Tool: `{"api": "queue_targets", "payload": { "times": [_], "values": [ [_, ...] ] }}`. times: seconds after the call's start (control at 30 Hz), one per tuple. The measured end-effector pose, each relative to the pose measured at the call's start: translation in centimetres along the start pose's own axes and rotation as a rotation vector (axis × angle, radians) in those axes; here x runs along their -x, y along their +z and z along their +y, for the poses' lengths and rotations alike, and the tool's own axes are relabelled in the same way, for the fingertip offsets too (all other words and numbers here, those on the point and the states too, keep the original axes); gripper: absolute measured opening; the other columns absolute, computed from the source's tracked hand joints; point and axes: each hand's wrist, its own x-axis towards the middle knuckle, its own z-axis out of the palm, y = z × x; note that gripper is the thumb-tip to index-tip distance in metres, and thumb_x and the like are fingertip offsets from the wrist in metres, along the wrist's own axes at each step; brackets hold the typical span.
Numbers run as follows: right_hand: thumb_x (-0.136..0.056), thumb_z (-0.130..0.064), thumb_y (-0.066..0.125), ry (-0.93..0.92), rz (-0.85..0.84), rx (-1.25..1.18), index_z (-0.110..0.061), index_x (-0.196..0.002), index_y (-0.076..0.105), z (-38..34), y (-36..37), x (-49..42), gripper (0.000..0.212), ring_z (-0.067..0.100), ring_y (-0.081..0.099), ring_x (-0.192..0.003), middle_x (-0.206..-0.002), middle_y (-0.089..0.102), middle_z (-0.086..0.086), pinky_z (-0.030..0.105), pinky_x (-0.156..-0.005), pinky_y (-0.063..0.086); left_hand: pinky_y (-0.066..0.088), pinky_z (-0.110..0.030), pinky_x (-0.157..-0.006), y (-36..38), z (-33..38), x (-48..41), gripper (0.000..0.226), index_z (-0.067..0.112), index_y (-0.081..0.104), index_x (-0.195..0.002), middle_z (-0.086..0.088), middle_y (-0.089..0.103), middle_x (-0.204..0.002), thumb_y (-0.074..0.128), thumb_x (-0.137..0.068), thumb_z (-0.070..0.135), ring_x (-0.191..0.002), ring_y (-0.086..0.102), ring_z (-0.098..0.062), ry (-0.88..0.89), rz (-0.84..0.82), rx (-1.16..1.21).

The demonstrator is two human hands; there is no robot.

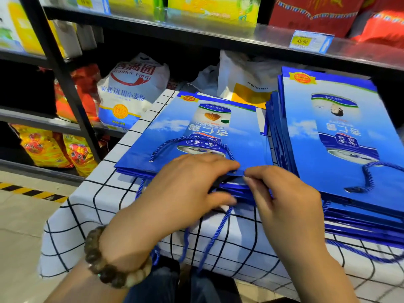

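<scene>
Checked white tablecloth: on it, your left hand and right hand pinch the near edge of the flat blue paper bag; lifting seemingly just starting.

The bag stack lies left of a taller stack on the table.

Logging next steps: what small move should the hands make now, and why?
Probably lift the top bag by its near edge to peel it off the stack: the left hand grips that edge, the right hand pinches it with its fingers, and more bags lie flat beneath.
</scene>
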Motion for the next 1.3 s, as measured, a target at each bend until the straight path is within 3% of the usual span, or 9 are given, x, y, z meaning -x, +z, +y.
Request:
{"api": "queue_targets", "payload": {
  "times": [0.2, 0.3, 0.5, 0.6, 0.67, 0.77, 0.93, 1.03, 1.3],
  "values": [
    [-0.078, -0.023, 0.067, 0.115, 0.323, -0.182, -0.009, -0.082, 0.061, -0.3, 0.5, -0.9, 0.016, 0.006, 0.05, -0.081, -0.087, 0.054, 0.0, 0.02, -0.07, 0.045, 0.056, -0.038, -0.055, 0.7, -0.2, -0.5, 0.038, 0.029, 0.065, -0.106, 0.005, 0.073, -0.093, 0.038, -0.084, 0.046, -0.079, 0.07, -0.019, 0.093, 0.377, -0.075],
    [-0.077, -0.033, 0.065, 0.244, 0.433, -0.368, -0.021, -0.087, 0.049, -0.9, 0.8, -1.1, 0.022, 0.004, 0.047, -0.083, -0.09, 0.045, -0.014, 0.032, -0.07, 0.048, 0.056, -0.035, -0.064, 0.3, 0.1, -0.7, 0.039, 0.025, 0.066, -0.11, 0.003, 0.073, -0.097, 0.04, -0.086, 0.041, -0.086, 0.065, -0.014, 0.074, 0.582, 0.075],
    [-0.076, -0.033, 0.054, 0.197, -0.192, -0.685, -0.025, -0.123, 0.043, -4.5, 2.7, -4.2, 0.048, 0.011, 0.055, -0.112, -0.12, 0.058, -0.001, 0.035, -0.092, 0.047, 0.045, -0.015, -0.072, -1.3, 2.8, -1.2, 0.035, 0.012, 0.06, -0.117, 0.001, 0.07, -0.1, 0.044, -0.093, 0.03, -0.087, 0.06, -0.002, 0.138, 0.983, 0.213],
    [-0.082, -0.025, 0.055, 0.021, -0.228, -0.675, -0.021, -0.142, 0.026, -5.1, 2.6, -5.4, 0.066, 0.009, 0.029, -0.137, -0.149, 0.033, 0.004, 0.028, -0.11, 0.029, 0.043, -0.01, -0.077, -2.2, 3.5, -1.3, 0.024, 0.02, 0.056, -0.113, 0.009, 0.066, -0.094, 0.041, -0.095, 0.022, -0.086, 0.056, 0.01, 0.149, 1.16, 0.507],
    [-0.085, -0.036, 0.048, -0.06, -0.216, -0.581, -0.021, -0.144, 0.016, -4.8, 2.2, -5.7, 0.069, 0.003, 0.012, -0.141, -0.155, 0.015, 0.002, 0.017, -0.113, 0.014, 0.046, -0.019, -0.081, -2.5, 3.7, -1.6, 0.023, 0.026, 0.059, -0.104, 0.013, 0.067, -0.09, 0.039, -0.095, 0.019, -0.089, 0.06, 0.002, 0.142, 1.231, 0.872],
    [-0.085, -0.046, 0.041, -0.082, -0.297, -0.409, -0.023, -0.144, 0.018, -3.8, 1.5, -5.8, 0.067, 0.003, 0.01, -0.141, -0.155, 0.009, -0.003, 0.013, -0.112, 0.008, 0.048, -0.017, -0.077, -2.0, 4.3, -2.1, 0.029, 0.023, 0.057, -0.094, 0.017, 0.069, -0.086, 0.031, -0.099, 0.01, -0.085, 0.063, 0.001, 0.044, 1.262, 1.347],
    [-0.094, -0.046, 0.039, -0.054, -0.614, -0.13, -0.033, -0.144, 0.023, -2.3, 0.5, -5.4, 0.054, 0.005, 0.005, -0.142, -0.155, 0.007, -0.013, 0.017, -0.112, 0.006, 0.053, -0.025, -0.078, 1.1, 3.7, -2.3, 0.028, 0.006, 0.048, -0.118, -0.007, 0.066, -0.105, 0.028, -0.099, 0.004, -0.09, 0.064, -0.012, -0.337, 1.208, 1.722],
    [-0.097, -0.039, 0.036, -0.062, -0.779, -0.005, -0.033, -0.143, 0.026, -1.8, 0.7, -5.1, 0.048, 0.009, 0.008, -0.142, -0.155, 0.013, -0.011, 0.021, -0.109, 0.01, 0.056, -0.023, -0.067, 2.8, 3.2, -1.3, 0.031, 0.013, 0.051, -0.113, -0.005, 0.067, -0.095, 0.03, -0.096, -0.002, -0.084, 0.064, -0.014, -0.576, 1.109, 1.812],
    [-0.097, -0.04, 0.032, -0.048, -0.886, -0.006, -0.036, -0.142, 0.028, -1.4, 1.8, -4.8, 0.045, 0.009, 0.009, -0.143, -0.154, 0.014, -0.013, 0.023, -0.112, 0.012, 0.044, -0.032, -0.088, 2.3, 3.0, 1.8, 0.047, 0.009, 0.053, -0.117, -0.012, 0.062, -0.104, 0.033, -0.085, -0.018, -0.103, 0.06, -0.021, -0.817, 0.989, 1.75]
  ]
}}
